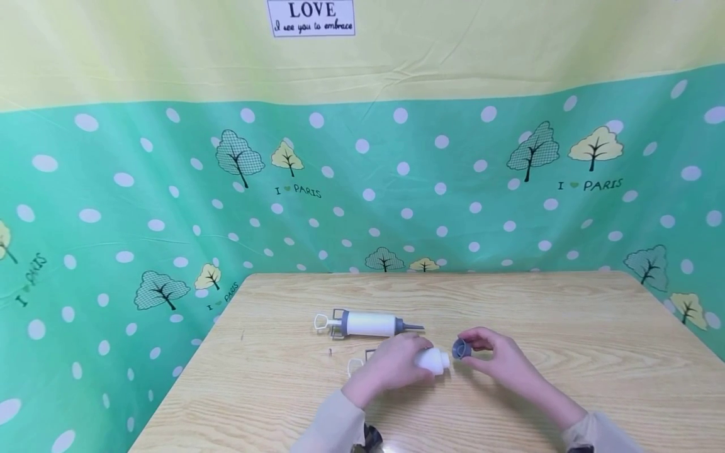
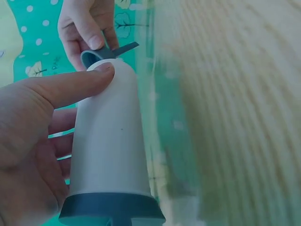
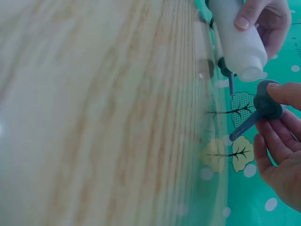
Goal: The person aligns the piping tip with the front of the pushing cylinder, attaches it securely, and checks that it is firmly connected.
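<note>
My left hand grips the white barrel of a large plunger syringe low over the table, its bare threaded-looking neck pointing right. In the left wrist view, the thumb lies along the white barrel near its neck, and a grey collar closes the other end. Just right of the neck, my right hand pinches a grey nozzle cap between thumb and fingers, its hollow side visible. A thin spout sticks out from the nozzle cap in the right wrist view. Cap and neck are apart.
A second white syringe with a grey nozzle and pull handle lies behind my left hand. A tiny dark speck is on the wooden table. A green dotted cloth hangs behind and beside the table.
</note>
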Motion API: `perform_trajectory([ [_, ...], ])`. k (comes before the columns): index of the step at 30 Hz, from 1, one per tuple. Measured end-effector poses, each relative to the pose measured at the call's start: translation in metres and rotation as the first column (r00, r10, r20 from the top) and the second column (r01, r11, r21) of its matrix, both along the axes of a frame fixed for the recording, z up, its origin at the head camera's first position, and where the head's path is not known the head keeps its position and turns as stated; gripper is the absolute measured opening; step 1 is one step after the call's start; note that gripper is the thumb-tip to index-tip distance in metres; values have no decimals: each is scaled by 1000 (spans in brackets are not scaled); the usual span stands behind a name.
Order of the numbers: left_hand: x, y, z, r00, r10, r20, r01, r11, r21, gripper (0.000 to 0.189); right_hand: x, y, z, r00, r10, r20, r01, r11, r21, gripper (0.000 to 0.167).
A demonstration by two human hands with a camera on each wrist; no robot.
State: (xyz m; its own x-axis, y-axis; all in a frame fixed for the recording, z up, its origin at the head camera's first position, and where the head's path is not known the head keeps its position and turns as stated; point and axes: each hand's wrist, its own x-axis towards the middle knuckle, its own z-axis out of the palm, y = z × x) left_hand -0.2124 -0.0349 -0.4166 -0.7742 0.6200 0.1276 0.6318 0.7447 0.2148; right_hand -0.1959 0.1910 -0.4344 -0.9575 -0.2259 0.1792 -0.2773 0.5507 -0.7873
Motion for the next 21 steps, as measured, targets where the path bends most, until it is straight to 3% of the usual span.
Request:
perform_trajectory([
  [12,-3,1,13,993,11,-117,-3,998,70,47,-2,-6,5,997,23,-72,-23,1000,-6,38],
  [21,-3,4,17,991,33,-130,-23,997,78,48,-3,-14,8,991,36,-127,-34,999,21,37],
])
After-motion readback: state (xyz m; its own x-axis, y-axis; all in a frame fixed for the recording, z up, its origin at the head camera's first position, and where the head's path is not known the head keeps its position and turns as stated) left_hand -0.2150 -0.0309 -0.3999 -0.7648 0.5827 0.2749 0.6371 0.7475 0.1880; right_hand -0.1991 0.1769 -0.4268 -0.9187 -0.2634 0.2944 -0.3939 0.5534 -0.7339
